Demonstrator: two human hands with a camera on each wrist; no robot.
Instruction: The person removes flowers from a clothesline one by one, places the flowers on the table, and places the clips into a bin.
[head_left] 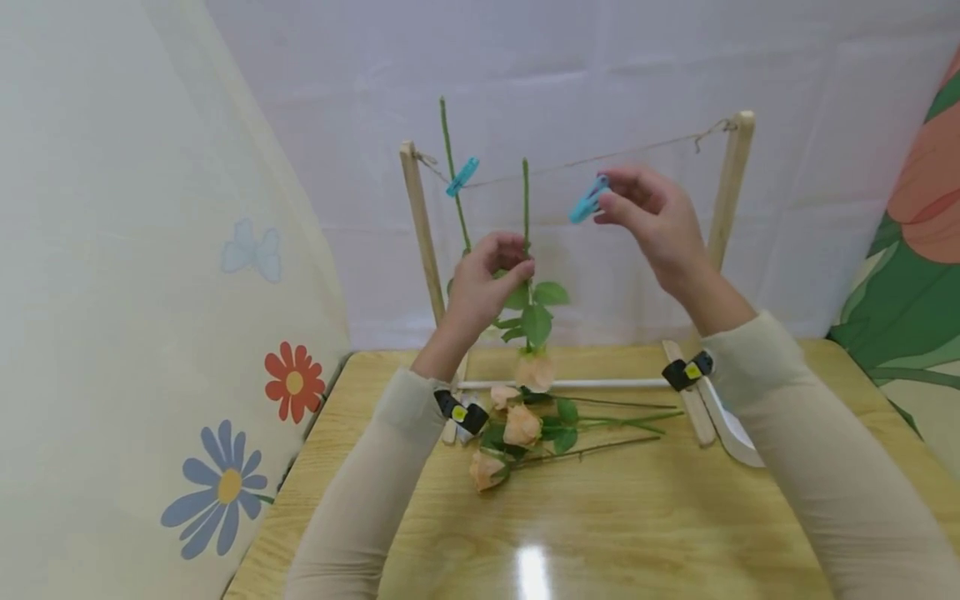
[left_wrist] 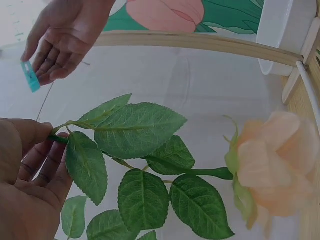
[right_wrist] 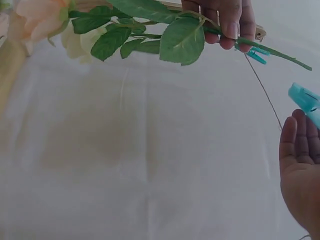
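Note:
My left hand point(head_left: 491, 279) pinches the green stem of a peach rose point(left_wrist: 275, 165), which hangs head down with its stem end reaching up near the string point(head_left: 577, 164). Leaves point(left_wrist: 140, 130) spread just below the fingers. To the right, my right hand point(head_left: 652, 221) pinches a turquoise clothespin point(head_left: 588, 200) close to the string, apart from the stem. A second turquoise clothespin point(head_left: 462, 177) grips another upright stem point(head_left: 453, 158) on the string at the left. Behind my left hand, most of that other flower is hidden in the head view; a pale bloom point(right_wrist: 82, 42) shows in the right wrist view.
The string runs between two wooden posts point(head_left: 731, 183), joined low down by a white rod point(head_left: 600, 384). Several peach roses point(head_left: 522, 426) lie on the wooden table point(head_left: 600, 525) in front. A white dish-like object point(head_left: 735, 433) sits by the right foot, partly behind my sleeve.

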